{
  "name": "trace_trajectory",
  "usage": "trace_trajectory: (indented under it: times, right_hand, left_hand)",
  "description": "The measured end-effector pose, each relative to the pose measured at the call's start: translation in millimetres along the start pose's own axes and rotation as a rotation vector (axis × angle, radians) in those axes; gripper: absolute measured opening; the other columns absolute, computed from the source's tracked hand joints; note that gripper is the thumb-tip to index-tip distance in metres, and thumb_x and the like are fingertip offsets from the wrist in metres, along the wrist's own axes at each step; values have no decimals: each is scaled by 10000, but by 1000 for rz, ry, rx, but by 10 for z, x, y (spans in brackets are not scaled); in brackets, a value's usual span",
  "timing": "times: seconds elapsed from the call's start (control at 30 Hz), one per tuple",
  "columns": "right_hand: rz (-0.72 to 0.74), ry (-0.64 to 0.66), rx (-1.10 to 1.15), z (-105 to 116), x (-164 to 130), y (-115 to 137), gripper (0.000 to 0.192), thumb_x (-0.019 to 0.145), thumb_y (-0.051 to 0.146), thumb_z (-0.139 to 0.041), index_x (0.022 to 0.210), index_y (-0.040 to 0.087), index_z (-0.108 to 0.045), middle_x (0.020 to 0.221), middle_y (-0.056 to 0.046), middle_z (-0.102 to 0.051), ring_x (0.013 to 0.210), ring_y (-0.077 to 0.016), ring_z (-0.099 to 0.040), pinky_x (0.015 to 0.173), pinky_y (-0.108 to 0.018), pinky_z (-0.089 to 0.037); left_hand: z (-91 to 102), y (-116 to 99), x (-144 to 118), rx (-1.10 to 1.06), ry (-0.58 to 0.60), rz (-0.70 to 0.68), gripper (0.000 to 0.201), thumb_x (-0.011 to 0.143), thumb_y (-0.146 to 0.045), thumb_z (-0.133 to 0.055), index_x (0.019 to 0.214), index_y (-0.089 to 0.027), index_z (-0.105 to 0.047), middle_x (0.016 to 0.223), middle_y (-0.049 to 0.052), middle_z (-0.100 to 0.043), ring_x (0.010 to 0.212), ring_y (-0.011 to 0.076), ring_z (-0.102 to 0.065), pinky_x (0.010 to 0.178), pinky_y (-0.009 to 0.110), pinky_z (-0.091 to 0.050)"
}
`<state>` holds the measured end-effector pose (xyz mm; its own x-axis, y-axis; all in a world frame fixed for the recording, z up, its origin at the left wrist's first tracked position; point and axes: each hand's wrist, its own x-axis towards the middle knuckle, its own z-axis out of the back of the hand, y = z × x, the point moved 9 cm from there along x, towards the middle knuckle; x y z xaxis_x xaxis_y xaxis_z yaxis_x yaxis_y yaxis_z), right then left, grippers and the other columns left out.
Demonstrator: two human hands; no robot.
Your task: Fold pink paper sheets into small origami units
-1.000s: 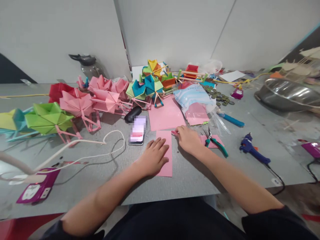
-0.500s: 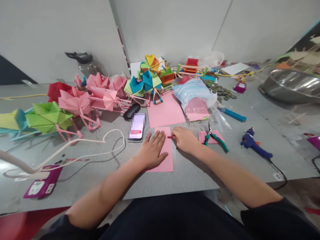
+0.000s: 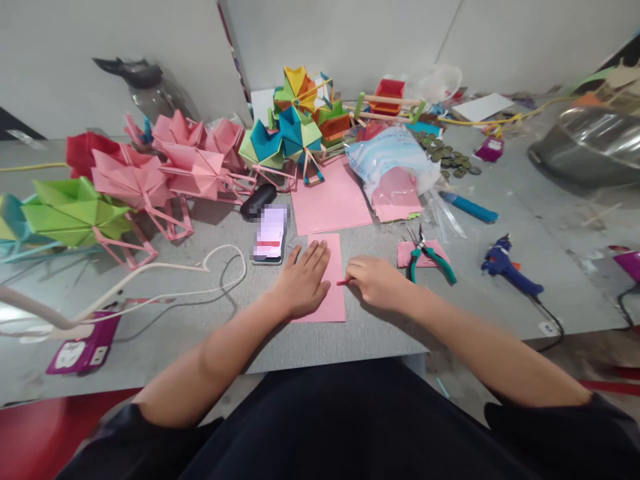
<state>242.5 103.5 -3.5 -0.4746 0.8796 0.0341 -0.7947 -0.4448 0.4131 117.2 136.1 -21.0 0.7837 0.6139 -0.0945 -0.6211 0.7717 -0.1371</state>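
The right hand (image 3: 374,281), pinching a red tool (image 3: 341,283), is now lower along the pink paper (image 3: 336,265), apparently mid-stroke, the left hand (image 3: 303,280) spread flat.

Even light, soft shadows, stretched edges, pixelated phone (image 3: 271,233)

Front pink sheet (image 3: 333,297): plain paper, matt, smooth. Folded green model (image 3: 75,212): paper too, matt, crisp creases. Tabletop (image 3: 380,340): low sheen, finely streaked, scuffed; metal or laminate, can't tell from where I'm standing. Bowl (image 3: 575,150): bare metal, polished, mirror-like. Pliers (image 3: 421,251): metal nose (image 3: 421,235), grips (image 3: 443,265) look like smooth plastic. Glue gun (image 3: 513,270): moulded plastic, slight sheen. Wrapper (image 3: 390,157): thin plastic film, glossy, crinkled. Jug (image 3: 156,101): see-through body, glossy, glass or plastic unclear; lid (image 3: 139,73) looks plastic. Shirt (image 3: 325,427): cloth, dead matt.
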Motion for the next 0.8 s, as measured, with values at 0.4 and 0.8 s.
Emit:
trace_trajectory:
  times: [0.4,0.8]
  right_hand:
    - [95,82,95,-95,-315,379,235,1027,76,-533,951,218,-704,924,-61,-704,925,-239,-610,853,-365,-467]
    - [193,157,133,-120,-533,595,213,1024,91,-571,906,205,-707,898,-67,-702,886,-233,-623,846,-370,-486]
  left_hand:
    - [-28,3,15,-10,15,3,787,1095,-476,-377,1759,-85,-212,1849,197,-211,1733,367,-174,1392,585,-86]
    - [-49,8,15,-29,19,-3,901,1078,-615,-406,1765,-85,-164,1858,206,-169,1736,378,-142,1389,577,-43]
